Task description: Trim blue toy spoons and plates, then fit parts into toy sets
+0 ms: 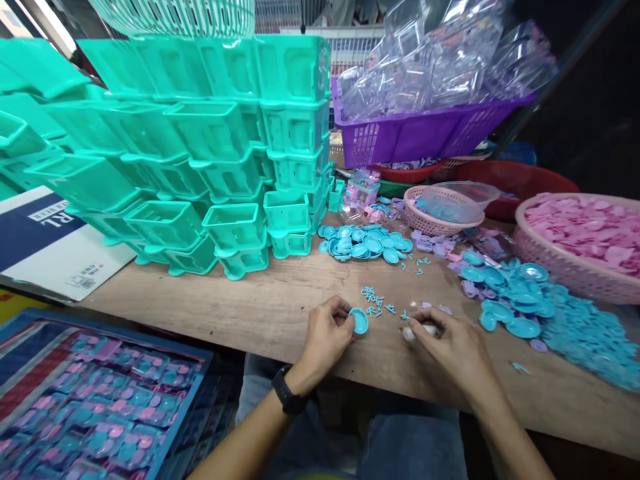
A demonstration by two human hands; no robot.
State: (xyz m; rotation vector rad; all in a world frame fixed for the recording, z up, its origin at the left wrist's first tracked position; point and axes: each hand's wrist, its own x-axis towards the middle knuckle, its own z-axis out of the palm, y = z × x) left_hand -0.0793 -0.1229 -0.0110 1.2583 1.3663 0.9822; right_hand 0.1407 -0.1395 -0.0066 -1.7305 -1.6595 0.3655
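Left hand (327, 333) pinches one blue oval piece (359, 321) above the near table edge, mid-handling; no small hook seen on it. Right hand (453, 343) is curled at a whitish object (410, 333); can't tell whether it grips that or a hook. Small blue hooks (373, 298) lie loose just beyond the hands, plenty left. Oval heap (367, 243) sits far, another pile (523, 300) right; finished or not, unclear. Green bins (293, 70) crowd far left, purple basket (425, 137) far right, pink basket (560, 270) right. Nothing blocks between the hands.
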